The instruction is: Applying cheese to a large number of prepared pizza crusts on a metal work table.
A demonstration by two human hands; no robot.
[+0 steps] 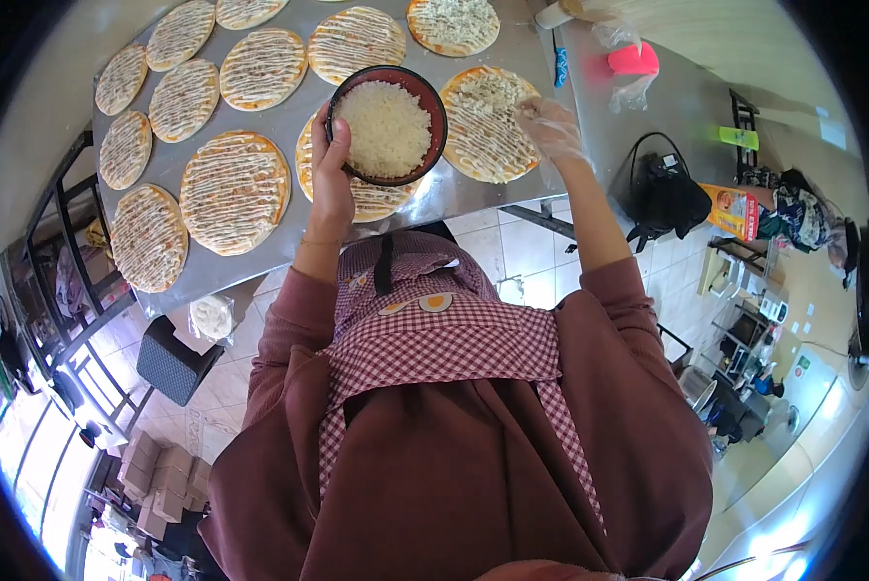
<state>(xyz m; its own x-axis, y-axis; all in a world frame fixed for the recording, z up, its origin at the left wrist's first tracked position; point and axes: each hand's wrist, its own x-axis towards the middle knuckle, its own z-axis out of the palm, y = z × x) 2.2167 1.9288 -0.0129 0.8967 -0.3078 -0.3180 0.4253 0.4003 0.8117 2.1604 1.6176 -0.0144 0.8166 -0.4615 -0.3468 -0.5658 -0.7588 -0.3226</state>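
Note:
My left hand (331,163) grips the rim of a dark bowl with a reddish inside (438,116), thumb over the edge. Grated white cheese (384,127) fills much of it. The bowl is held above a round pizza base (380,203) striped with white sauce, hiding most of it. My right hand (551,131), in a clear plastic glove, is at the right edge of another sauced pizza (489,145). Its fingers are bent; whether cheese is between them is unclear. Grated cheese (489,93) lies on that pizza's far part. The pizza behind (455,25) is covered with cheese.
Several sauce-striped pizzas (235,192) cover the metal table (209,272) to the left. A blue-handled tool (560,67) and a capped container (559,13) lie at right. Beyond are a pink cup (634,58), a black bag (671,189) and a person (798,207).

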